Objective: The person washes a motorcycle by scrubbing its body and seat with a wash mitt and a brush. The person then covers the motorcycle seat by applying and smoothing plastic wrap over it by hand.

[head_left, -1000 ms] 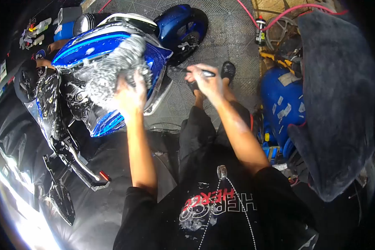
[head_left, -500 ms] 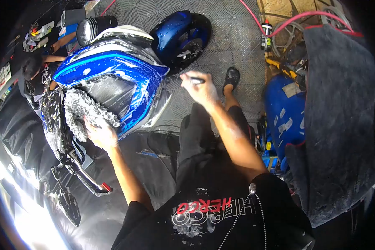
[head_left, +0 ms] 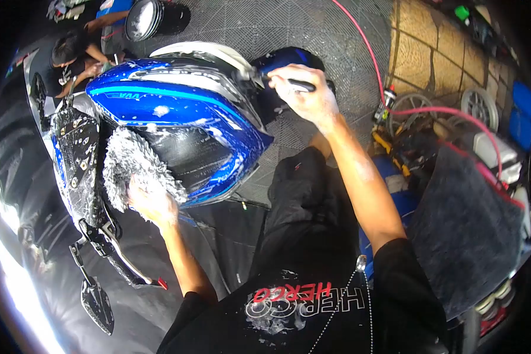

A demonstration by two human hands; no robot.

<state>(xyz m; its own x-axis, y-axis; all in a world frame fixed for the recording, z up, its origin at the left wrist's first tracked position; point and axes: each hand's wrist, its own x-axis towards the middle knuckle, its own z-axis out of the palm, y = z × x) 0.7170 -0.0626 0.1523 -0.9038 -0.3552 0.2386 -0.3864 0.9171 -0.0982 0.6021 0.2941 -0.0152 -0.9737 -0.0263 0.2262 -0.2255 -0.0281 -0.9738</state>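
A blue motorcycle point(head_left: 177, 100) with black and white parts stands in front of me, streaked with soap foam. My left hand point(head_left: 153, 199) is closed on a shaggy grey wash mitt point(head_left: 133, 159), which rests on the dark middle section by the blue panel. In my right hand point(head_left: 310, 97) is a brush point(head_left: 302, 86) with a black handle. Its head is at the white and black bodywork near the dark wheel and blue fender point(head_left: 289, 58), partly blurred. Whether the bristles touch is unclear.
Another person point(head_left: 71, 50) crouches beyond the motorcycle, one arm reaching toward a black bucket point(head_left: 144, 20) of suds. The handlebar mirror point(head_left: 95, 304) juts out at lower left. At right are a pink hose point(head_left: 369, 44), a dark towel point(head_left: 466, 230) and loose wheel rims point(head_left: 481, 109).
My right hand has moved up and forward, bringing the brush to the bodywork near the wheel. My left hand stays with the mitt on the motorcycle. The camera view has shifted.
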